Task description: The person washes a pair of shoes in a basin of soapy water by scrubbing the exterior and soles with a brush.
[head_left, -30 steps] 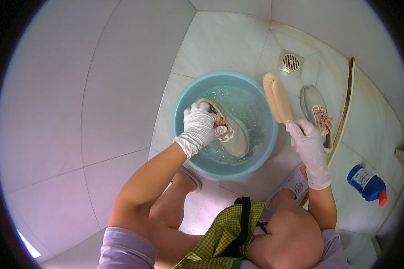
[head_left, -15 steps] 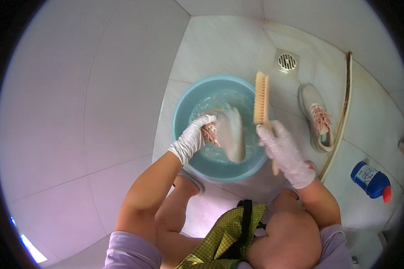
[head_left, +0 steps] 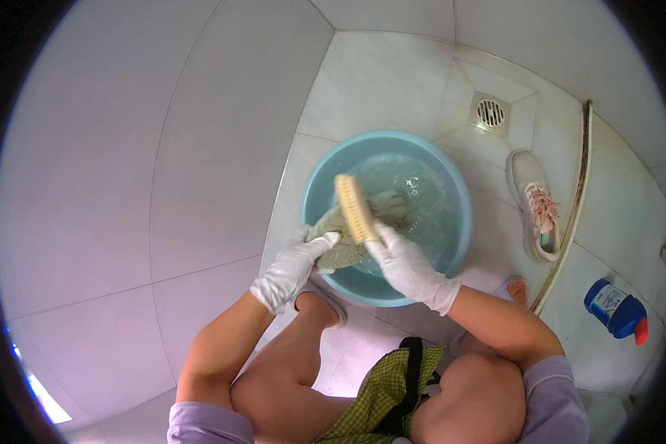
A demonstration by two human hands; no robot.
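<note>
In a white glove, my left hand [head_left: 291, 268] grips a shoe [head_left: 342, 250] at the near left rim of a light blue basin [head_left: 462, 244]. The shoe's grey-green patterned sole faces up, and its upper is hidden beneath. My gloved right hand [head_left: 413, 272] closes around the handle of a scrubbing brush [head_left: 355, 209] with a pale wooden back and light bristles. The brush head lies over the sole, slightly blurred; whether the bristles touch it I cannot tell. Cloudy, bubbly water [head_left: 425, 192] fills the bottom of the basin.
The other shoe [head_left: 534, 207], pale with pink laces, stands on the tiles right of the basin. Beyond it is a floor drain [head_left: 490, 113]. A raised strip [head_left: 576, 200] runs along the right, with a blue bottle [head_left: 616, 311] with a red cap lying past it.
The shoe has been turned sole up and drawn toward the near left rim. My right hand has brought the brush from the basin's right side across to the sole.
</note>
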